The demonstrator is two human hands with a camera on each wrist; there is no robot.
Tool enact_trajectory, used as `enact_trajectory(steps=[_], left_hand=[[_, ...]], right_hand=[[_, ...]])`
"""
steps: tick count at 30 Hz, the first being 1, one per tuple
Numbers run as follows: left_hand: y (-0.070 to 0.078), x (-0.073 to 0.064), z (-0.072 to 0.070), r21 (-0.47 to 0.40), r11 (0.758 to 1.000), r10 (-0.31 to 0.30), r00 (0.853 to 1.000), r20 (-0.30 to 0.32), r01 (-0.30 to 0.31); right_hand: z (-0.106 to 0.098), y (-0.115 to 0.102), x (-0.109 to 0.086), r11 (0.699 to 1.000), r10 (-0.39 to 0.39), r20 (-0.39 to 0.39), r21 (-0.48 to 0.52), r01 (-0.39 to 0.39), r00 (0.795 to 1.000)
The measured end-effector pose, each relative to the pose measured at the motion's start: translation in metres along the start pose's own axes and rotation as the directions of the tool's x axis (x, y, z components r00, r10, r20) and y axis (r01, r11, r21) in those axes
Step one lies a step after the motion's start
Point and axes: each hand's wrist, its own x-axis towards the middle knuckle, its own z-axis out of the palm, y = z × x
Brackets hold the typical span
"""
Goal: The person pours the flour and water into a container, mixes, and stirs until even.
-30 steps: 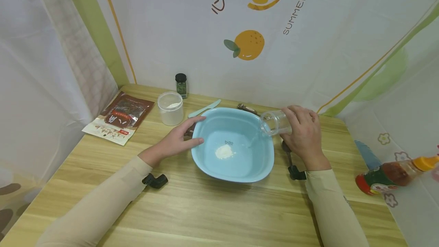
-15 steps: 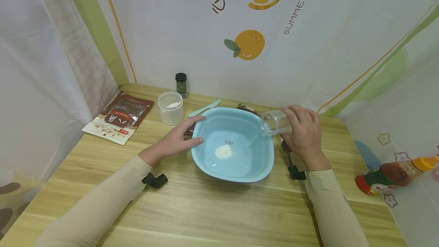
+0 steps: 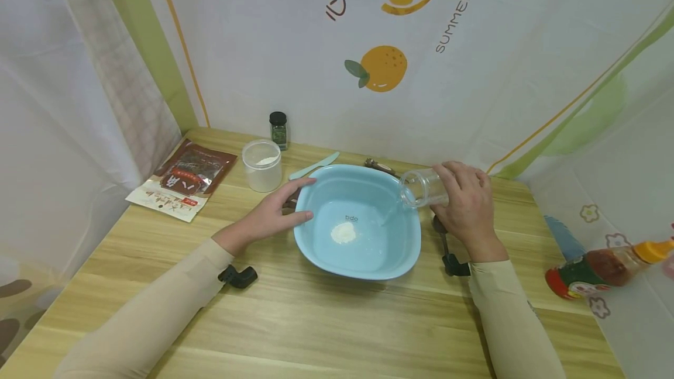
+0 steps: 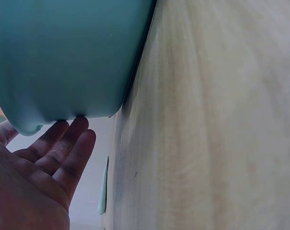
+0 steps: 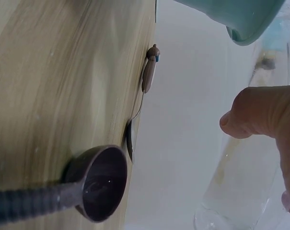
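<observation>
A light blue basin (image 3: 363,256) stands on the table with a small mound of white powder (image 3: 344,233) on its floor. At its left side, my left hand (image 3: 267,215) holds the rim, thumb and index finger over the edge; the left wrist view shows its other fingertips against the outer wall (image 4: 63,62). My right hand (image 3: 466,203) grips a clear jar (image 3: 425,187), tipped on its side with its mouth over the basin's right rim. A thin stream of clear liquid (image 3: 391,214) runs from it into the basin. In the right wrist view, my thumb (image 5: 252,115) lies along the jar.
Left of the basin are a tub of white powder (image 3: 262,171), a green-filled spice bottle (image 3: 278,131), a brown packet (image 3: 184,180) and a pale teal knife (image 3: 315,165). A brown-handled spoon (image 3: 379,165) lies behind it. A dark measuring spoon (image 5: 101,184) and sauce bottle (image 3: 600,271) are at right.
Both hands, the basin and the tipped jar keep nearly the same positions. The liquid keeps running into the basin, and the mound of powder looks much the same.
</observation>
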Motion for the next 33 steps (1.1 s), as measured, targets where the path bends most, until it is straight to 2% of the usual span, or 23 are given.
enact_trajectory(steps=[6,11,14,17,20,27,33], left_hand=[[-0.0007,-0.0002,-0.0003,0.004,1.000,0.001,1.000,-0.002,-0.001],[-0.0001,0.0002,0.0000,0.006,1.000,-0.001,1.000,-0.002,0.001],[-0.0003,0.0005,-0.0002,0.001,1.000,0.002,1.000,-0.001,-0.002],[-0.0001,0.0006,-0.0001,-0.004,1.000,0.004,1.000,0.003,-0.004],[-0.0004,0.0006,0.0001,-0.006,1.000,0.003,1.000,0.006,-0.003],[-0.0023,0.0000,-0.0006,-0.001,1.000,0.011,1.000,0.003,-0.011],[-0.0002,-0.0010,-0.0006,-0.001,1.000,0.010,1.000,0.006,-0.010]], right_hand=[[0.0004,0.0004,-0.0012,1.000,0.009,0.010,0.009,-0.009,1.000],[0.0003,-0.0003,-0.0011,0.998,0.040,0.020,0.055,-0.041,0.999],[-0.0002,-0.0008,-0.0010,0.993,0.072,0.026,0.088,-0.074,0.997],[-0.0033,-0.0012,-0.0003,0.983,0.131,0.072,0.122,-0.139,0.989],[-0.0068,-0.0008,0.0003,0.966,0.199,0.115,0.147,-0.215,0.973],[-0.0075,0.0027,0.0004,0.925,0.305,0.136,0.191,-0.327,0.943],[-0.0082,0.0073,-0.0008,0.845,0.445,0.184,0.239,-0.479,0.876]])
